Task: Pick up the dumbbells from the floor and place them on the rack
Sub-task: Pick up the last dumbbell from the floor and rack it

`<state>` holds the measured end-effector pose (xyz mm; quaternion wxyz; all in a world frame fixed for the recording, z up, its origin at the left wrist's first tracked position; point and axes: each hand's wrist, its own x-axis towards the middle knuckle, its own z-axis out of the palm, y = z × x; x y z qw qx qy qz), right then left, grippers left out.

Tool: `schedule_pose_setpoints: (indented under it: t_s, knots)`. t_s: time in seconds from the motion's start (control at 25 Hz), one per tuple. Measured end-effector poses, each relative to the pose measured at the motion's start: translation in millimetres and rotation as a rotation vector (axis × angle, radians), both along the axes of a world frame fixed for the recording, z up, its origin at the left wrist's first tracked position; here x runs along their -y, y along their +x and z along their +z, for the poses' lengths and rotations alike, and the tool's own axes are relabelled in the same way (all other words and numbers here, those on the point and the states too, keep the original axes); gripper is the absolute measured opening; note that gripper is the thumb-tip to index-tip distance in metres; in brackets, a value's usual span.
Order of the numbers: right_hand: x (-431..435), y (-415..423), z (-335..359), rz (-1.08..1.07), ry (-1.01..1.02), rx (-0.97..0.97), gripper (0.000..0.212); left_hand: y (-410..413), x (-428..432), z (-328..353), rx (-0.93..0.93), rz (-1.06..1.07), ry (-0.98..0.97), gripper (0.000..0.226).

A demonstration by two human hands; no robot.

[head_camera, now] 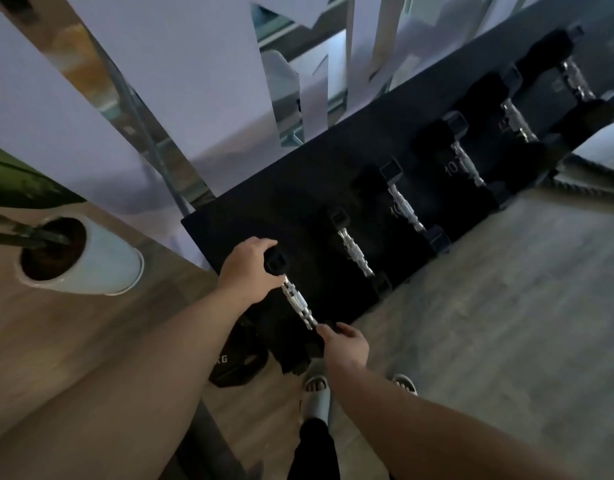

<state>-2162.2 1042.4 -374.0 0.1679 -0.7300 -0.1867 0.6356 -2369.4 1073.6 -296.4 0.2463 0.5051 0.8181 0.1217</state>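
Grey floor and pale wall panels frame a long black dumbbell rack (pixel 250 216) that runs from the lower left up to the right. Five black dumbbells with ridged silver handles already lie on it in a row, the nearest one (pixel 355 252) just beside the free place at the rack's left end. Over that place the person holds the sixth black dumbbell (pixel 297 303) by its two heads. The left hand (pixel 245 266) is closed around the far head, and the right hand (pixel 347 344) grips the near head with curled fingers, leaving the silver handle bare between them. I judge the step to be the placing itself. The next move seems to call for lowering the dumbbell parallel to its neighbour, then releasing without trapping the fingers. A white plant pot (pixel 101 263) stands well apart on the left.
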Motion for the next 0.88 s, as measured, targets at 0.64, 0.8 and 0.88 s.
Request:
schedule_pose_setpoints:
  t_s: [0.64,0.8,0.88]
  knots:
    - [-22,-23,-1,0.24,0.204,0.242,0.04,-52,-8,-15,0.091,-0.111,-0.237,0.069]
    - [-52,-1,34,0.387,0.256,0.225,0.024,-52,-1,9,0.272,0.029,-0.215,0.058]
    - [-69,11,52,0.487,0.299,0.229,0.021,-51,3,24,0.327,0.043,-0.223,0.055]
